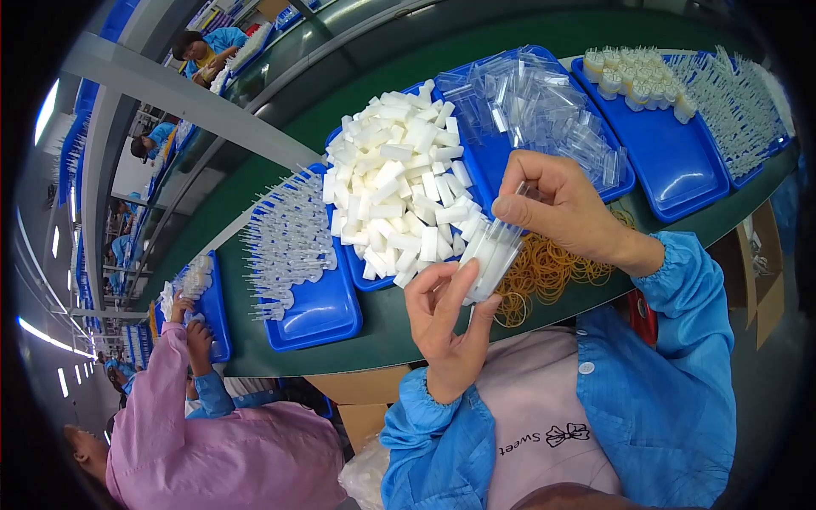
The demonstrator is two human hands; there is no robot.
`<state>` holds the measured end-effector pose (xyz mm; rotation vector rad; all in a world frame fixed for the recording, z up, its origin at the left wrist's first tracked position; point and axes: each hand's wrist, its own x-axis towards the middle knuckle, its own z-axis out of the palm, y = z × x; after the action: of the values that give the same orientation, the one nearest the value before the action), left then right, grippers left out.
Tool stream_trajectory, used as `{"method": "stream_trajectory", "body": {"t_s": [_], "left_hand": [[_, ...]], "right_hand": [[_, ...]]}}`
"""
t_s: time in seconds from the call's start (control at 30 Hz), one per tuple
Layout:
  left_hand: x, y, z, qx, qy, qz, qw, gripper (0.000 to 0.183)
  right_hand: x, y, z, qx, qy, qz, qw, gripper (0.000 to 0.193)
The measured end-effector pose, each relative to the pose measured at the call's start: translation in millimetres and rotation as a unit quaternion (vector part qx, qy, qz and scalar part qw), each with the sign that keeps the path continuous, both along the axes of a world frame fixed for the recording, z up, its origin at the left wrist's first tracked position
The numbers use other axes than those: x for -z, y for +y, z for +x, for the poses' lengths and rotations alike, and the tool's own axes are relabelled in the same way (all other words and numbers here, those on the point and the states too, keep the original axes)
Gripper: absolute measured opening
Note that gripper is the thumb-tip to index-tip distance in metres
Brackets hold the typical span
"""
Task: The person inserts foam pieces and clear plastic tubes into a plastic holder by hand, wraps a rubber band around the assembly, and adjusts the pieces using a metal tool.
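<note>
My left hand (455,327) holds a bundle of clear plastic tubes (495,259) with whitish pieces inside, its fingers curled round the lower part. At the upper end of the bundle my right hand (578,208) pinches a clear tube (523,200) between thumb and fingers. Just left of the bundle a heap of white foam-like blocks (399,183) fills a blue tray. Loose clear plastic tubes (531,102) lie in another blue tray beyond my right hand. Yellow-brown rubber bands (557,268) are piled on the green table under my right wrist.
On the left, a blue tray (319,321) carries rows of thin clear pieces (289,242). Another blue tray (680,183) at the right holds banded white bundles (637,76) and more thin pieces (731,110). A co-worker's pink sleeve (161,391) is at left; a cardboard box (769,276) stands right.
</note>
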<state>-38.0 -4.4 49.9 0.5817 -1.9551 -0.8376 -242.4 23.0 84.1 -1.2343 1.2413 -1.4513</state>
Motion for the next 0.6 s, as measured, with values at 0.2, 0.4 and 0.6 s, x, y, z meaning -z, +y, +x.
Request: {"method": "stream_trajectory", "body": {"t_s": [0.2, 0.4, 0.6], "left_hand": [[3.0, -2.8, -1.5, 0.005, -0.007, 0.003, 1.000, 0.046], [6.5, -6.4, -5.4, 0.022, 0.006, 0.006, 1.000, 0.044], [12.8, -5.6, -7.6, 0.005, 0.035, 0.029, 0.999, 0.045]], "right_hand": [[-0.6, -5.5, -3.2, -0.022, -0.010, 0.004, 1.000, 0.022], [-1.2, -1.5, -2.3, -0.013, 0.063, 0.002, 0.998, 0.020], [-11.2, 0.5, -5.7, -0.040, 0.107, -0.004, 0.993, 0.021]]}}
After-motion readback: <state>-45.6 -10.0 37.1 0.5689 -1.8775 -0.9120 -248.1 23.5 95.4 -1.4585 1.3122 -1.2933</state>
